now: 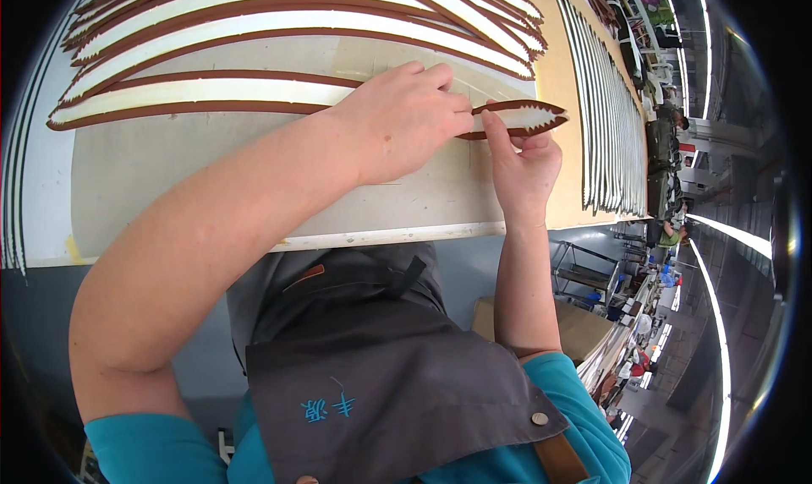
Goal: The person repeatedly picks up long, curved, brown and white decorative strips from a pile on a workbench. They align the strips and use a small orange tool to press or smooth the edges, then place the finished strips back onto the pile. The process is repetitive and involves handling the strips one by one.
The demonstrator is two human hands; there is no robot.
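A long strip with a pale middle and brown folded edges point(228, 93) lies across the table in front of me. Its right end is notched in a zigzag and splits into two points. My left hand point(402, 120) is laid over the strip, fingers bent and closed on it near that end. Further right, my right hand point(526, 167) pinches the notched end, thumb on top and the other fingers curled underneath. The part of the strip beneath my left hand is hidden.
Several similar brown-edged strips point(296, 19) lie overlapped at the table's far side. A row of narrow dark-and-white strips point(596, 103) covers the right side, and more narrow strips point(17, 163) line the left edge. A metal cart point(584, 273) stands beyond the table's near edge.
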